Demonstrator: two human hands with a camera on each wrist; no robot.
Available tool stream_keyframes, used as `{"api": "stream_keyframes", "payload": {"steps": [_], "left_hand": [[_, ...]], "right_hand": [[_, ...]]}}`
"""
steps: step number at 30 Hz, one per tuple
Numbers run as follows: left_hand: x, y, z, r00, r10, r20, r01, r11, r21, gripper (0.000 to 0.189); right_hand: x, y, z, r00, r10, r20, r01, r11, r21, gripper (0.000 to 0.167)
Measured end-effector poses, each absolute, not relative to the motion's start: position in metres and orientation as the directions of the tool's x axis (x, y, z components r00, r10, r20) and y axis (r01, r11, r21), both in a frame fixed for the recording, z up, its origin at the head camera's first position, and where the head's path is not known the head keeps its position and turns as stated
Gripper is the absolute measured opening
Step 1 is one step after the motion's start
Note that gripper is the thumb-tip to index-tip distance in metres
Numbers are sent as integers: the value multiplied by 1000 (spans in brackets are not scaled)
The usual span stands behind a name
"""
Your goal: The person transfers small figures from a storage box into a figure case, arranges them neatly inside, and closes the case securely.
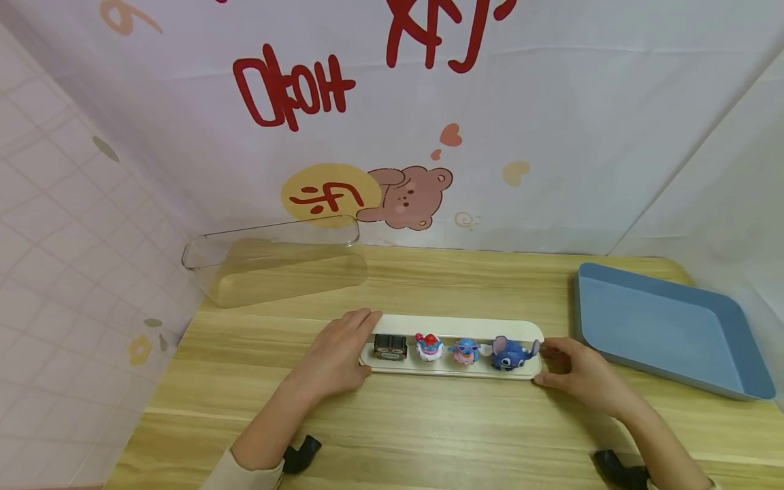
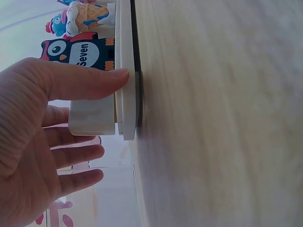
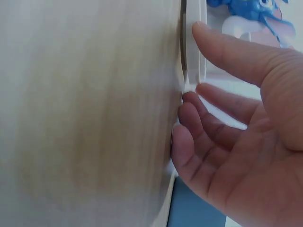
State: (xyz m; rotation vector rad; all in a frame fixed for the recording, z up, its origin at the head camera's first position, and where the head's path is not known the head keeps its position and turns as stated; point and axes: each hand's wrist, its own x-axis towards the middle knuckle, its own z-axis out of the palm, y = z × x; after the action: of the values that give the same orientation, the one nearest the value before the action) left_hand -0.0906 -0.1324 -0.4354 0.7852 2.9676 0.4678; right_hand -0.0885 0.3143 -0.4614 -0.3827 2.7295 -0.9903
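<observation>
A long white two-step display stand point(image 1: 459, 328) lies on the wooden table, with a row of small figurines on its lower step. From the left come a dark blocky figurine point(image 1: 390, 348) marked "Seven" in the left wrist view, a white one with a red top point(image 1: 429, 348), a pink-and-blue one with glasses point(image 1: 465, 352) and a blue big-eared one point(image 1: 510, 354). My left hand point(image 1: 339, 352) grips the stand's left end, thumb on the front base edge point(image 2: 127, 101), fingers behind. At the other end my right hand point(image 1: 578, 374) holds the corner between thumb and forefinger.
A clear plastic cover point(image 1: 288, 272) stands at the back left, near the wall. To the right is a shallow blue tray point(image 1: 658, 320). A white printed cloth point(image 1: 539, 122) hangs behind the table. Black wrist mounts point(image 1: 302, 454) show beside my forearms.
</observation>
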Motion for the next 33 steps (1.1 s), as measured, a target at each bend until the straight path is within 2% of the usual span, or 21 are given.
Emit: {"api": "stream_keyframes", "payload": {"steps": [12, 19, 22, 27, 33], "left_hand": [[-91, -133, -435, -875, 483, 31, 468, 829, 306, 92], [-89, -140, -426, -886, 463, 21, 438, 822, 365, 93], [-91, -147, -419, -878, 465, 110, 474, 820, 321, 87], [-99, -160, -408, -830, 444, 337, 521, 833, 186, 74], [-114, -184, -393, -769, 391, 506, 521, 842, 141, 72]], "right_hand": [[-83, 309, -460, -956, -275, -104, -146, 752, -643, 61], [-83, 309, -459, -955, -268, -129, -119, 743, -659, 63], [-84, 309, -458, -955, -264, -135, -110, 739, -664, 63], [-84, 308, -457, -954, -260, -150, -98, 741, -664, 65], [-83, 308, -457, -950, -261, -173, -80, 736, -673, 67]]}}
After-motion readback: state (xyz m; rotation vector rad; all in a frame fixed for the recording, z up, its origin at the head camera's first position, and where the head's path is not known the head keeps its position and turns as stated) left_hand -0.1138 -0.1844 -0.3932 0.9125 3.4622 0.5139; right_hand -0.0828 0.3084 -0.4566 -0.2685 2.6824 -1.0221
